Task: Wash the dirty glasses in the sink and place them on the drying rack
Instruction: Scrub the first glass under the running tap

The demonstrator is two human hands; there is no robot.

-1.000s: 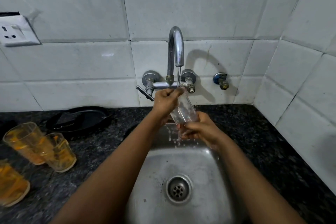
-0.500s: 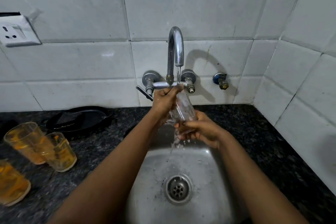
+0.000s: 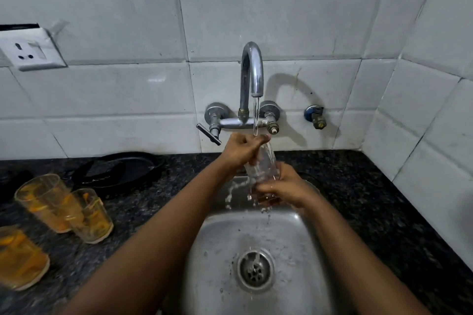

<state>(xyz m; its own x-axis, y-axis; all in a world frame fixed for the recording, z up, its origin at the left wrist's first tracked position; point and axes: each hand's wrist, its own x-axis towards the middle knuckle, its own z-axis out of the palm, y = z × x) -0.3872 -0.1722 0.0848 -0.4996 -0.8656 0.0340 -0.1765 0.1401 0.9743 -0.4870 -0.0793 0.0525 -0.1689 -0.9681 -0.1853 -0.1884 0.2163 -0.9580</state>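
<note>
1. Clear glass [image 3: 263, 166] is up under the chrome tap [image 3: 252, 71], tilted, with a thin stream of water [image 3: 256, 115] running onto its upper end.
2. Right hand [image 3: 284, 188] has the lower end, fingers curled round it from the right side.
3. Left hand [image 3: 242, 149] sits at the upper end, fingers bent over the rim; whether some of them reach inside is hard to tell through the wet glass.
4. Water splashes off the glass and drips into the steel sink [image 3: 217, 276] below, and a trickle runs into the round drain [image 3: 254, 268].
5. Both forearms reach in over the basin, and the glass hangs in the air above the sink's back edge, touching nothing but the two hands.
6. Over on the dark speckled counter [image 3: 358, 199], left of the sink, three dirty glasses wait with orange residue: a tall one [image 3: 44, 202], a shorter one [image 3: 89, 215] touching it, and a third [image 3: 19, 258] nearer the frame's edge.
7. Behind them lies a black pan [image 3: 120, 169].
8. White tiles cover the wall, with a socket plate [image 3: 30, 51] at far left.
</note>
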